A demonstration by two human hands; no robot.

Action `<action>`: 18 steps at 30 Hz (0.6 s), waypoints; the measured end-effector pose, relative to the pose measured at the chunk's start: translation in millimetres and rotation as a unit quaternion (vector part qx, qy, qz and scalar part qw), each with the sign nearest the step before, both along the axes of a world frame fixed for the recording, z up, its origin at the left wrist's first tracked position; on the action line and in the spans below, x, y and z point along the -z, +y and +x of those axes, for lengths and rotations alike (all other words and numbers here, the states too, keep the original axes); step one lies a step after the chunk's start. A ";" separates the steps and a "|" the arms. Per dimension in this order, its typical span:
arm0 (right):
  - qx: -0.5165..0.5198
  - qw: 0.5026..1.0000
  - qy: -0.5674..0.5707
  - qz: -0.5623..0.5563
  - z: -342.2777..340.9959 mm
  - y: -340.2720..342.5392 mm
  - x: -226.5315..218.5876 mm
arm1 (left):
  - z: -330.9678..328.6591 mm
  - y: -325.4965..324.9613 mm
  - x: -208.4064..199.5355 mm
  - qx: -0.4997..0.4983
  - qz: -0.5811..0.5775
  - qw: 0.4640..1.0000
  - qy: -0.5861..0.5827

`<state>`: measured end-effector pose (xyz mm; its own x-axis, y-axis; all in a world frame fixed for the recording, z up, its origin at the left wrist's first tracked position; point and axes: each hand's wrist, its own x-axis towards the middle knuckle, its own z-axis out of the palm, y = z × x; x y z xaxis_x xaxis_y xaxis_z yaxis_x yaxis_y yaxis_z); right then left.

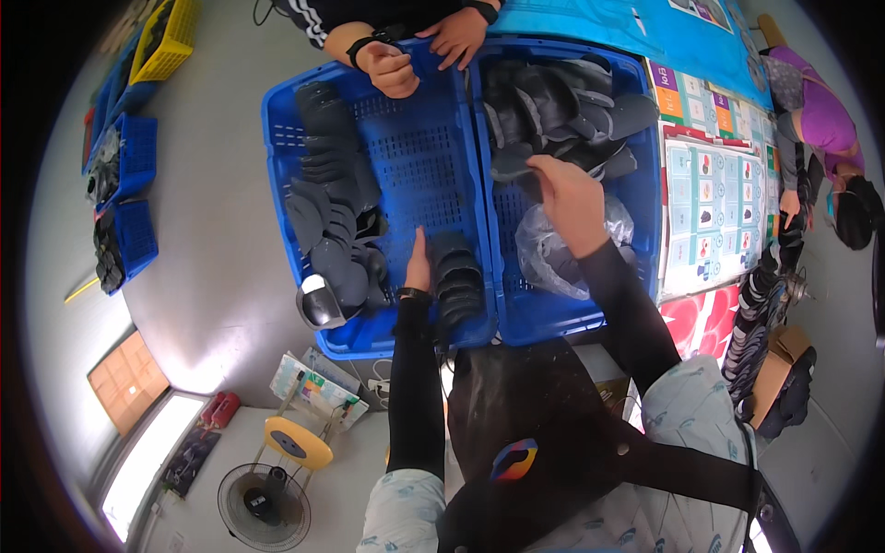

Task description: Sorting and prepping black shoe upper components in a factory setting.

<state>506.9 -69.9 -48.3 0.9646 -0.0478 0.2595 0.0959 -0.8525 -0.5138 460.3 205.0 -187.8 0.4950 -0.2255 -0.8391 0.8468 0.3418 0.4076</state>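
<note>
My right hand (573, 203) is closed, thumb and finger pinching the edge of a dark curved shoe-like piece (513, 164) over the right blue crate (599, 318). Similar dark pieces (548, 97) lie loosely heaped at that crate's far end. A clear plastic bag (544, 253) sits under and beside my right wrist. In the left blue crate (475, 203), my left hand (418, 267) stands on edge with fingers stretched out, beside a short row of nested dark pieces (456, 276). Whether it touches them I cannot tell. A longer nested row (332, 184) runs along that crate's left side.
Across the crates, a co-worker's hands (392, 69) rest at the left crate's far rim. Printed sheets (710, 207) lie to the right, below a blue cover (608, 32). A fan (265, 505) and yellow stool (300, 442) stand lower left. Another person (825, 129) is far right.
</note>
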 end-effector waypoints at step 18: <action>-0.088 0.990 0.000 0.106 -7.6 54.5 -54.8 | 4.6 36.3 73.8 -0.111 0.086 0.979 -0.148</action>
<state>499.3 -15.4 6.5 0.9625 0.0680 0.2625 0.2344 -0.6953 -0.6794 465.0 241.3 -261.6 0.7427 0.0468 -0.6680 0.5960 0.4086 0.6912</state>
